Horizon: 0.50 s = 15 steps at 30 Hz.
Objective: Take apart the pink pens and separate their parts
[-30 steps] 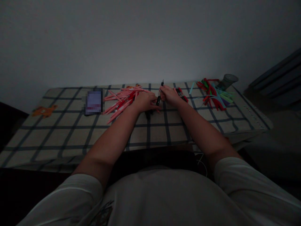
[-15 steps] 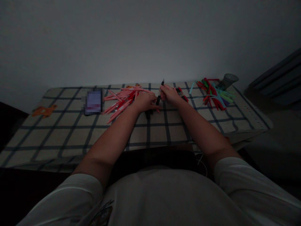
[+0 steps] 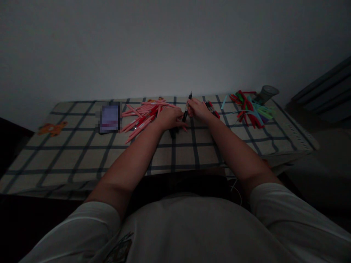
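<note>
A slim pen [image 3: 185, 117] with a black grip end and a dark pointed tip stands tilted between my hands. My right hand [image 3: 199, 109] pinches it around its middle. My left hand [image 3: 171, 118] has its fingertips closed at the pen's lower black end, with the thumb held lower and apart. Under the left palm lie dark pieces [image 3: 173, 133], mostly covered and too dim to name. Left of that hand spreads a pile of pink and red pens [image 3: 141, 118]. Just beyond my right wrist is a small group of black and red pens [image 3: 211, 109].
A phone-like device with a blurred screen [image 3: 109, 118] lies at left, near an orange bear-shaped figure [image 3: 52, 128]. Colourful strips [image 3: 251, 111] are heaped at right beside a tipped clear cup [image 3: 265, 94]. A checked cloth [image 3: 85, 157] covers the table, which meets the wall.
Almost nothing differs. Both hands keep the same hold on the pen, and the whole view has shifted by a hair.
</note>
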Available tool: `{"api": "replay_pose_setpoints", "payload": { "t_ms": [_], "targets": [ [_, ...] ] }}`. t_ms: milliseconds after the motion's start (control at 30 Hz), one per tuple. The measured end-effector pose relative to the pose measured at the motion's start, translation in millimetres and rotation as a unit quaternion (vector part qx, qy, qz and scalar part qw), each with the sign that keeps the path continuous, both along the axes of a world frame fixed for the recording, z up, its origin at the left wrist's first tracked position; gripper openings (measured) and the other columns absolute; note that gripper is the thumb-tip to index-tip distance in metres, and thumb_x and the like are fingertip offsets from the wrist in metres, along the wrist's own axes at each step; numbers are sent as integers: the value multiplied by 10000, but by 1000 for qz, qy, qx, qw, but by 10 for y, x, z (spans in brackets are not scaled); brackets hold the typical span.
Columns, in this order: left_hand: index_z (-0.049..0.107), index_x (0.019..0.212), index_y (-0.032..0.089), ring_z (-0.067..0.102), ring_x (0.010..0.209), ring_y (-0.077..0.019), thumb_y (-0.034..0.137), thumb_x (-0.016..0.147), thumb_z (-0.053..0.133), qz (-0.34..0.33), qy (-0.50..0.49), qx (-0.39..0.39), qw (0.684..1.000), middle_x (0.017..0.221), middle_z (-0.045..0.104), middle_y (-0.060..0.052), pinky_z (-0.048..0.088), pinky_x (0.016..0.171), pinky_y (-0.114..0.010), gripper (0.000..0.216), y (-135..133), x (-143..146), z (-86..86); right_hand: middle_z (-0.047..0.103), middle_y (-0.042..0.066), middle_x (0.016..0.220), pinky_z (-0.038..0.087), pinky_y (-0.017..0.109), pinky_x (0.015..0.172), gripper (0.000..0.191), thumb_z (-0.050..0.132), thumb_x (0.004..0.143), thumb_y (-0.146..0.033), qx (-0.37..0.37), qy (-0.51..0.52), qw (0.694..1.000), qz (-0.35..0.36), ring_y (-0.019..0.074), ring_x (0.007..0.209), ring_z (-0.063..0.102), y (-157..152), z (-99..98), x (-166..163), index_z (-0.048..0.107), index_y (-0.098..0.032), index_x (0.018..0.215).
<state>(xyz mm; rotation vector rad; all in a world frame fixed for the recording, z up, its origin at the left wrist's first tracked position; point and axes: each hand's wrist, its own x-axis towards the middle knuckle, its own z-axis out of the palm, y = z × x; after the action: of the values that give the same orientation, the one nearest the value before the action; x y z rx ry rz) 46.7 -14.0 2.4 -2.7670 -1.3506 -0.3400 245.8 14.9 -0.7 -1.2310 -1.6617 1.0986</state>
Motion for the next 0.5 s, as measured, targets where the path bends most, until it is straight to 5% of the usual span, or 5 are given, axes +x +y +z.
{"api": "replay_pose_setpoints", "payload": {
  "t_ms": [333,500],
  "targets": [
    [805,995,182,753,1002,-305,581,944,793,1,9,-2,1000,1014,804,-104,368,697,-355,403,-8,-9,10,579,-26,670,526,354,832,379,479,1164,-444,-7,12,1000,-16,157,630,528,-33,16,-38,520,-247,843],
    [806,1007,183,758,993,-304,584,939,802,-6,7,9,1000,1025,812,-103,351,683,-353,407,14,-17,-7,578,-29,653,525,357,788,409,536,1145,-515,-6,42,999,-7,153,605,517,18,-30,-28,536,-246,837]
  ]
}}
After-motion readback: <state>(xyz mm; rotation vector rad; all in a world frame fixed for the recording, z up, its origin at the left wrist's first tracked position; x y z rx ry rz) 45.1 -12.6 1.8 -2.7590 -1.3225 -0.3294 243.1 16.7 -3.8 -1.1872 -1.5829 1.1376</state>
